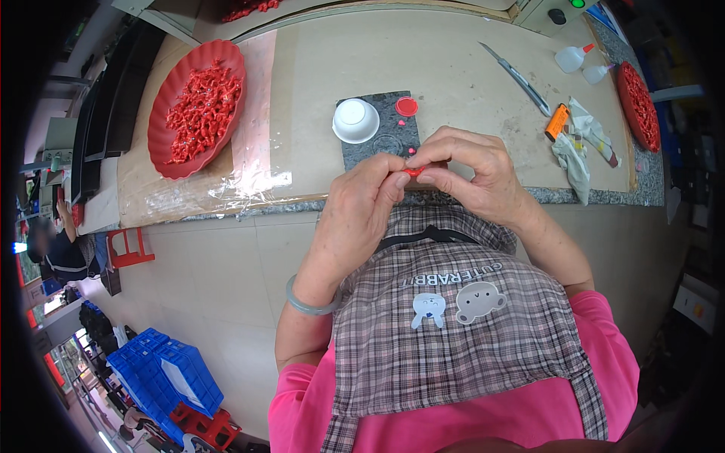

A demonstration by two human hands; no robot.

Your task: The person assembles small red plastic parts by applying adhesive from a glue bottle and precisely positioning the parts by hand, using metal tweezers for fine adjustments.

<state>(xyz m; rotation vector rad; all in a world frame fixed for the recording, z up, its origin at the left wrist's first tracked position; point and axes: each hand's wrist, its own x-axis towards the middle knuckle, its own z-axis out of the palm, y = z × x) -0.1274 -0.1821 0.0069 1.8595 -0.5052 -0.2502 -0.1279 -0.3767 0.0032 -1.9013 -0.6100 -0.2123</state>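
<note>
Far left on the bench there's a red oval tray (168, 155) heaped with small red pieces (202, 104). Moving right, a white bowl (356, 121) sits upside down on a dark mat (361, 153), with a round red cap (406, 106) just beside it. Both hands meet at the bench's front edge: left hand (361, 204) and right hand (472, 170) each pinch a tiny red part (414, 171) between fingertips. Further right: a craft knife (516, 77), an orange lighter (557, 121), crumpled cloth (572, 158).
</note>
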